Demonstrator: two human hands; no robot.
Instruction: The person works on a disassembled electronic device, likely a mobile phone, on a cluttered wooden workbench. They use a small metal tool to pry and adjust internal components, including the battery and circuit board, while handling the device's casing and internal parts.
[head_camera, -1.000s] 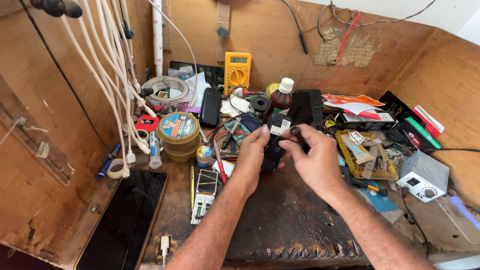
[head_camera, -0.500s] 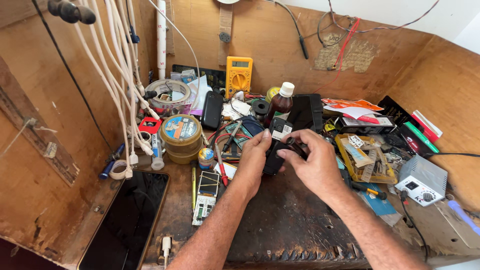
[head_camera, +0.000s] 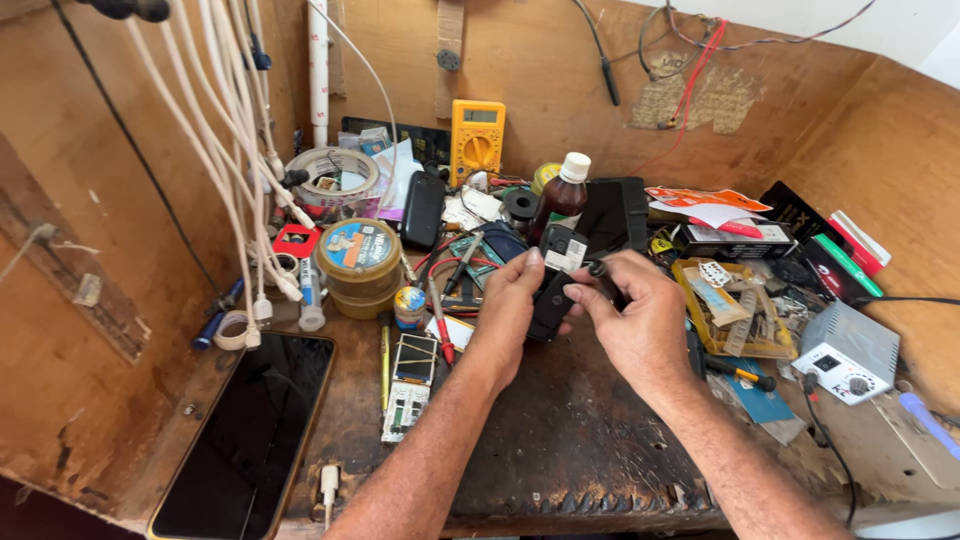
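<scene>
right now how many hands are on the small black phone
2. The left hand grips the small black phone from its left side; the right hand pinches it from the right.

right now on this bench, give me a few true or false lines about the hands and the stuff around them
1. Both hands, left hand and right hand, hold a small black phone above the bench. True.
2. The yellow multimeter lies flat by the bench's front edge. False: it leans against the back wall.
3. A large dark phone lies screen up at the person's left. True.
4. The brown bottle has a red cap. False: its cap is white.
5. The round tin sits right of the hands. False: it sits to their left.
</scene>
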